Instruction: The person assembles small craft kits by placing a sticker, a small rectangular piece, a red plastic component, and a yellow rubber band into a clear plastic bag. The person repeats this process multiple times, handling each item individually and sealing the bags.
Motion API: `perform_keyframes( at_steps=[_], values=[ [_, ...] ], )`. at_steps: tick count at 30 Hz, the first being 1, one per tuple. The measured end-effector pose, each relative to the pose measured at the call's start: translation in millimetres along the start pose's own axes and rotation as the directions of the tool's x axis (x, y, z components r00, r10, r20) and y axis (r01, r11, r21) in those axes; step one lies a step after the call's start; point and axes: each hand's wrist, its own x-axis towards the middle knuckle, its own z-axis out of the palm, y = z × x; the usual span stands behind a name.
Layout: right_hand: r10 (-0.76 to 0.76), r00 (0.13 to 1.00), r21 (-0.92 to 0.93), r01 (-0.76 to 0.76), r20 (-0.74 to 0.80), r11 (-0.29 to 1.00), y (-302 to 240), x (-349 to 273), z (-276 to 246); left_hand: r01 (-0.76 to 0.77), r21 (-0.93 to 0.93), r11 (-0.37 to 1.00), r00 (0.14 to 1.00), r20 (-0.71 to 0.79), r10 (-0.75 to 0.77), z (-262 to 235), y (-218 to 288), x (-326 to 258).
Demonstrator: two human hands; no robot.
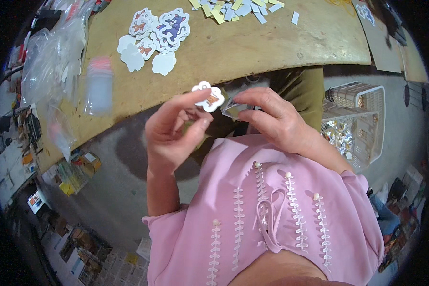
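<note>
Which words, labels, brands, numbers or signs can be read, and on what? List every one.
No readable text anywhere.
Scalloped card at the left hand: picture, no legible words.
Piled cutouts: pictures, no legible words.
Bright panel, lower left: too small.
White label on box: too small, blurred.

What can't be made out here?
All in the head view:
Flower-shaped card: part of its face, behind the left grip.
Clear bag: its right end, behind the right grip.
Yellow and grey strips: cut off by the top edge.
Card pile: lower cards, under upper ones.
Pieces in the white basket: too small to identify.
</note>
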Motion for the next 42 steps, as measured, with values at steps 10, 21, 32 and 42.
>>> perform_keyframes(
  at_steps=[10, 21, 32, 42],
  values=[
    [-0.045, 0.998, -0.017, 0.044, -0.039, 0.999, 0, -3, 6, -0.174, 0.299, 0.938, 0.975, -0.080, 0.206, 37, -27, -9],
    [-0.021, 1.000, 0.032, 0.021, 0.015, 0.999, -3, -4, 1, -0.240, 0.797, 0.554, 0.943, 0.056, 0.328, 42, -28, -2],
    [-0.003, 1.000, -0.004, 0.003, 0.009, 1.000, 2, -8, -4, -0.287, 0.694, 0.660, 0.912, -0.013, 0.410, 15, -18, 3],
    [-0.011, 1.000, -0.116, 0.008, -0.022, 0.993, 9, -23, -6, -0.457, 0.764, 0.456, 0.848, 0.220, 0.482, 73, -22, 98]
  ],
)
